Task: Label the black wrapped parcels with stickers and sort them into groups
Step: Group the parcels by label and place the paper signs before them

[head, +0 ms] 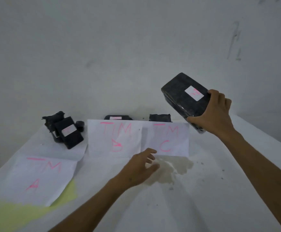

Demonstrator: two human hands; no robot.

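Parcel (pixel 185 96), black-wrapped and wearing a white sticker (pixel 194 93) with pink writing, is tilting in the air above the right end of the counter (pixel 203 198), the right hand (pixel 211 114) gripping its near end. The left hand (pixel 140 166) is hovering with fingers loosely spread, holding nothing, just before the sheet marked C (pixel 167 139). Sheets B (pixel 115 138) and A (pixel 37 178) are lying leftward, with more parcels (pixel 69 131) behind.

My two forearms are bare to the edge of view, with no sleeves showing. My left hand (pixel 140 166) and right hand (pixel 215 113) carry no gloves, rings, watch or wristbands.
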